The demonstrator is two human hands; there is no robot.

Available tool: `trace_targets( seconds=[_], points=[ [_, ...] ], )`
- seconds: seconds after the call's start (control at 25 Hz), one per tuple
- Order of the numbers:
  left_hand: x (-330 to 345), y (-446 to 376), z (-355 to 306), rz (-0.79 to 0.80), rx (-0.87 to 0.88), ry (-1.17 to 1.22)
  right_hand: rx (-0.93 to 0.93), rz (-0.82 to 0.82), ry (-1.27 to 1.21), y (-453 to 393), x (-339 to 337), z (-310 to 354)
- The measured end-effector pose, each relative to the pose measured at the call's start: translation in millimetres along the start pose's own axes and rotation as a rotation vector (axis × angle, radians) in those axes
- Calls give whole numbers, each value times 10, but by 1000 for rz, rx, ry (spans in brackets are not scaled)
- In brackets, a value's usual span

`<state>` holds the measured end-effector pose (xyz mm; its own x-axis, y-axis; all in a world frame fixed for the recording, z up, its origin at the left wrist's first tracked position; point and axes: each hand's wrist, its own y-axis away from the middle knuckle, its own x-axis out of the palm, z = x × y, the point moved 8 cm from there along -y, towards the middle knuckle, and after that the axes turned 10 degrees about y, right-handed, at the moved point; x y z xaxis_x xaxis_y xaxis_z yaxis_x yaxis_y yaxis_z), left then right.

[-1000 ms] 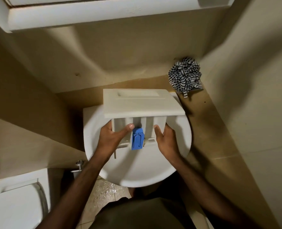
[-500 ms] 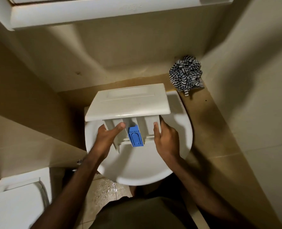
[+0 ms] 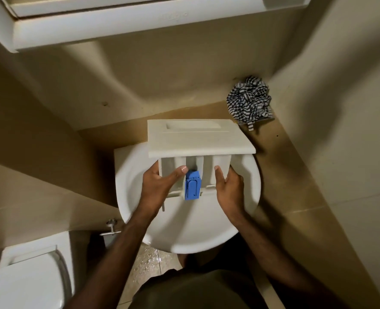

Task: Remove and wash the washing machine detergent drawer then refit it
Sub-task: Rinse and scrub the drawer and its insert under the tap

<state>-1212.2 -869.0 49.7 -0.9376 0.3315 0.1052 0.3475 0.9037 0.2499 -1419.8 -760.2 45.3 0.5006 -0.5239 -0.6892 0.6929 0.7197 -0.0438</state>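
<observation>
The white detergent drawer hangs above the round white sink, its wide front panel pointing away from me and its compartments facing up. A blue insert sits in the middle compartment. My left hand grips the drawer's left wall, thumb lying over the left compartment toward the blue insert. My right hand grips the right wall, thumb inside the right compartment. The tap is hidden under the drawer.
A crumpled black-and-white striped cloth lies on the brown counter at the back right. A white toilet stands at the lower left, a wall valve beside it. A white cabinet hangs overhead. The floor tiles look wet.
The drawer, tilted to the left half a second ago, has been levelled and shifted back to the right over the sink. Both hands kept their grip on its sides.
</observation>
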Motion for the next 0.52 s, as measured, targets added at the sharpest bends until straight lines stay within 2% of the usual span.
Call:
trace_targets(
  seconds=[0.16, 0.32, 0.4, 0.52],
  points=[
    [-178, -146, 32, 81, -98, 71, -84, 46, 68, 37, 24, -1],
    [-149, -85, 142, 46, -132, 225, -89, 99, 88, -41, 59, -21],
    [-116, -84, 144, 16, -79, 271, -111, 258, 88, -83, 86, 76],
    [-242, -81, 155, -63, -19, 322, -135, 685, 239, -201, 15, 100]
  ],
)
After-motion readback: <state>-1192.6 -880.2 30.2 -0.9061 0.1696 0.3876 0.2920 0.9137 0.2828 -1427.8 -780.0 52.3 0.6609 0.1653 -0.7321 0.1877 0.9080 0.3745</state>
